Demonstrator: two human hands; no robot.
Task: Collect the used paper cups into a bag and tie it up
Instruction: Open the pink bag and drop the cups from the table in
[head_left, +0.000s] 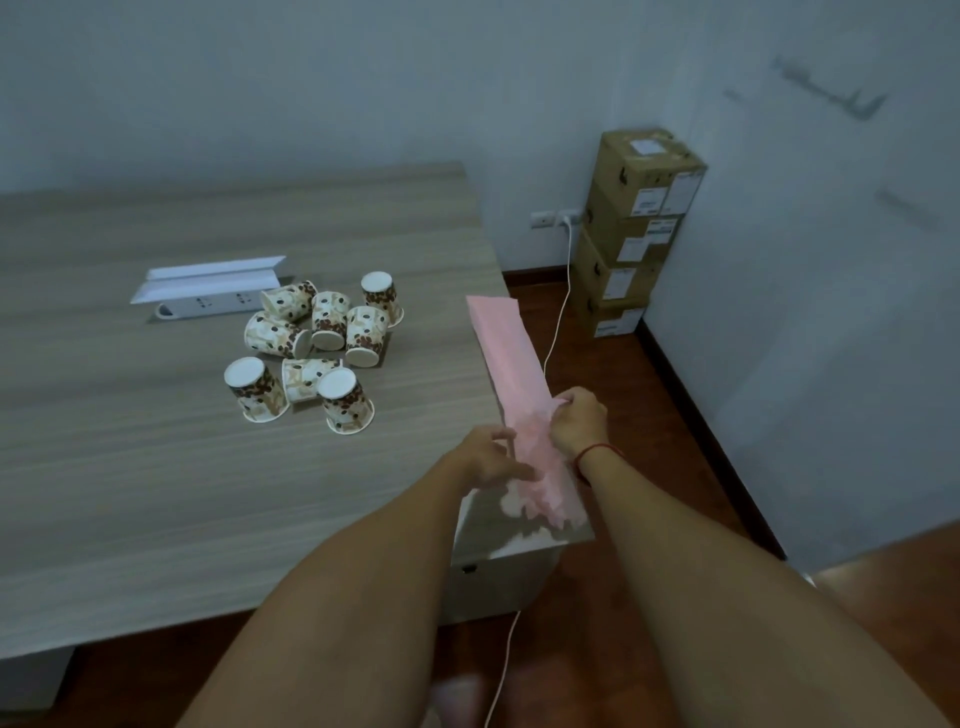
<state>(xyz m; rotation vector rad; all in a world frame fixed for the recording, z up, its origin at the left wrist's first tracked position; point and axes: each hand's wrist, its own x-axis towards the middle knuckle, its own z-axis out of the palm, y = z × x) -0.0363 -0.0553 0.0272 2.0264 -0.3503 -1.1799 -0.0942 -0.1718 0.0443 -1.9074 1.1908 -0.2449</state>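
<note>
There are eight cups (366, 332) on the worktop (130, 467), bunched close together a bit right of the middle. Most stand upside down and some lie on their sides. There is one pink bag (498, 348). It is still flat and long, and it runs along the right edge of the worktop, near the cups but not touching them. Both arms reach out toward the near right corner. The left hand (491, 457) pinches the crumpled near end of the bag. The right hand (582, 421) pinches it from the other side, fingers curled. Behind the cups lies one power strip (208, 306). Four boxes (634, 228) are stacked in the room's corner
</note>
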